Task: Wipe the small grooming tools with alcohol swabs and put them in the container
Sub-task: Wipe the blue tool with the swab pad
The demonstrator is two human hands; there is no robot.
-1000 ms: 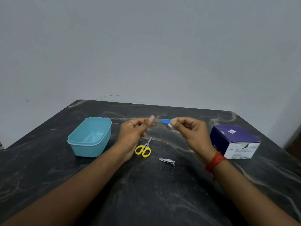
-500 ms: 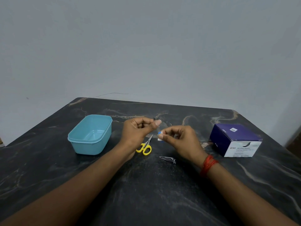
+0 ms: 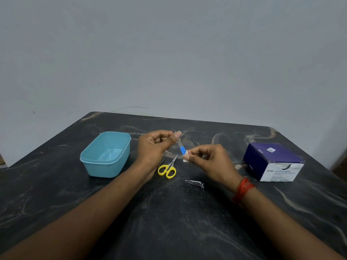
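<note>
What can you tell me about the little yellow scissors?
The scissors are small, with two bright yellow loop handles that look plastic and thin silvery metal blades, shut together. They lie flat on the dark marbled table, handles toward the person, tips pointing away. No hand holds them.

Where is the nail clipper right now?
In the head view the nail clipper lies on the dark table, right of the yellow scissors and nearer the camera than the right hand.
</note>
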